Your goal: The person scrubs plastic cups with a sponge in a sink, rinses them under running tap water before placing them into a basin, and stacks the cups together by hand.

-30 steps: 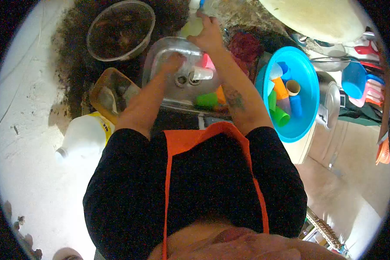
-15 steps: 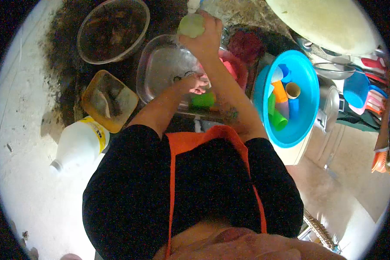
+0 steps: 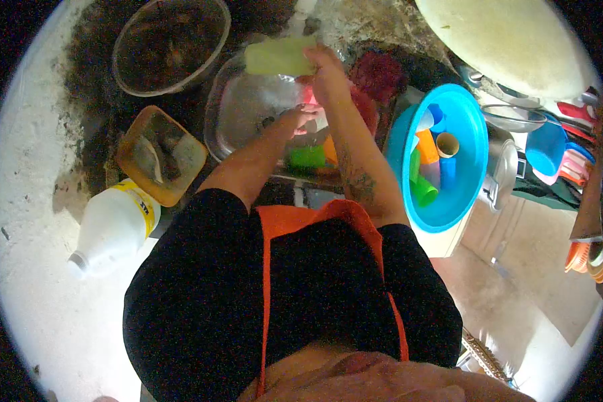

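Note:
My right hand [image 3: 328, 67] grips a pale green plastic cup [image 3: 279, 56], held on its side above the far rim of a clear plastic basin [image 3: 214, 124]. Over the basin, my left hand [image 3: 303, 120] has its fingers apart, beside a pink item [image 3: 309, 94] partly hidden by the right arm. Near the basin's close edge lie a green cup [image 3: 306, 157] and an orange piece [image 3: 329, 150]. A red rounded item [image 3: 364, 110] shows at the basin's right side, behind my right forearm.
On the right, a blue tub [image 3: 477, 134] holds several colourful cups. At left stand a yellowish square container [image 3: 126, 151], a white jug [image 3: 110, 224] and a round tub [image 3: 117, 67]. A dark red mesh bundle [image 3: 377, 75] lies beyond the basin.
My right hand has come slightly nearer and turned the pale green cup from end-on to lying sideways. My left hand stays over the basin, its fingers shifted slightly.

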